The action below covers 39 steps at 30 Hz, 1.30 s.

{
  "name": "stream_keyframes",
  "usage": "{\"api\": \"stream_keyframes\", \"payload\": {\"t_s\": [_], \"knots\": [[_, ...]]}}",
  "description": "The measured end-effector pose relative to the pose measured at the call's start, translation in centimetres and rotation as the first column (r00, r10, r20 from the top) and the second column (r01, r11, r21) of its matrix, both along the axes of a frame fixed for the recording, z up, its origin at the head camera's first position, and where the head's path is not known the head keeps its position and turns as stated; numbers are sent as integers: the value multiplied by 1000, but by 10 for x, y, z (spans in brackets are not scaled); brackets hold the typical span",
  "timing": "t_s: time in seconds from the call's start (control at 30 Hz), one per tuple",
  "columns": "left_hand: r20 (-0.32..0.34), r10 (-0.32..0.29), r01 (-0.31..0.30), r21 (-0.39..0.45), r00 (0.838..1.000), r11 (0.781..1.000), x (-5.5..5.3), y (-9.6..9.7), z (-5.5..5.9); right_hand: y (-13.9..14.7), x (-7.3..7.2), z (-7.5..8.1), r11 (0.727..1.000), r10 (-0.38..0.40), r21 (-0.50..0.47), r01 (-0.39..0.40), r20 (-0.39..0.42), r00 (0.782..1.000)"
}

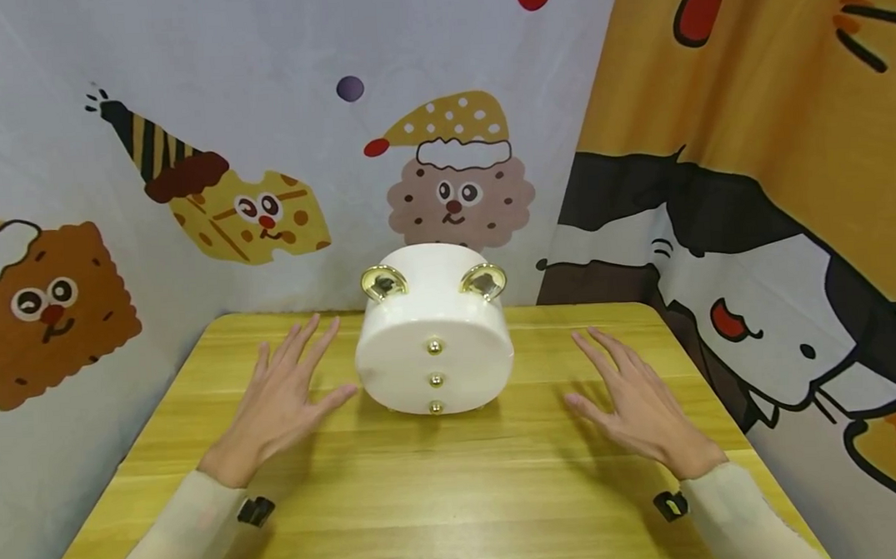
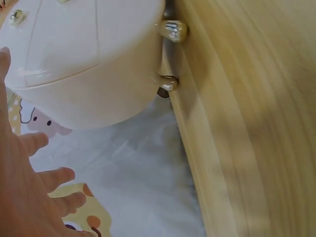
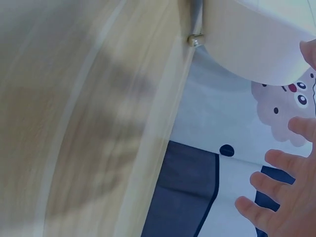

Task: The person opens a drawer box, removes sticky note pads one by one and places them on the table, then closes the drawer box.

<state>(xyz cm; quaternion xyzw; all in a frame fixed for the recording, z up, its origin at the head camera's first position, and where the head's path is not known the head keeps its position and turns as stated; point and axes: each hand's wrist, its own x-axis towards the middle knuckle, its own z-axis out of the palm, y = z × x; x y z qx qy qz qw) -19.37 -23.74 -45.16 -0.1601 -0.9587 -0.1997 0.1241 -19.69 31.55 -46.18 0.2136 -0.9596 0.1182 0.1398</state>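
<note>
A glossy white rounded storage box (image 1: pixel 431 268) stands toward the back of the table, with two gold ear-shaped loops (image 1: pixel 483 282) on its upper part. Three small gold knobs (image 1: pixel 436 380) run down its front, and gold feet (image 2: pixel 174 30) show under it in the left wrist view. To its left, my left hand (image 1: pixel 276 404) is held with fingers spread, the thumb tip close to the box's side. My right hand (image 1: pixel 641 404) hovers to the right, farther from the box, its fingers also spread. Neither hand holds anything.
The box rests on a light wooden table (image 1: pixel 457 496) with rounded back corners. Behind it hangs a pale cloth (image 1: pixel 274 70) printed with cartoon food, and at the right an orange, black and white printed cloth (image 1: pixel 785 98). Dark wrist devices (image 1: pixel 256 511) sit by both cuffs.
</note>
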Motion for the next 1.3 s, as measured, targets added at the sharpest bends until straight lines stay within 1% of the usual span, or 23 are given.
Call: {"api": "stream_keyframes", "payload": {"t_s": [0.17, 0.3, 0.4, 0.6, 0.77, 0.9, 1.3], "knots": [[-28, -15, 16, 40, 1000, 999, -1, 4, 7, -6, 1, 4, 1000, 12, -26, -13, -29, 1000], [-42, -26, 29, 61, 999, 998, -3, 8, 11, -10, 3, 7, 999, 6, -44, -7, -28, 1000], [-45, -31, 34, 74, 999, 997, -4, 11, 12, -11, 5, 8, 999, 4, -53, -5, -27, 1000], [-71, -54, 61, 101, 996, 993, -8, 17, 16, -12, 7, 13, 997, 16, -79, -19, -42, 999], [-78, -62, 71, 119, 995, 990, -10, 22, 21, -12, 8, 18, 996, 28, -85, -33, -61, 998], [-97, -67, 79, 131, 993, 988, -12, 25, 26, -15, 7, 21, 996, 36, -82, -42, -74, 997], [-77, -66, 80, 186, 995, 979, -14, 28, 33, -27, 7, 33, 993, 60, -94, -67, -66, 996]]}}
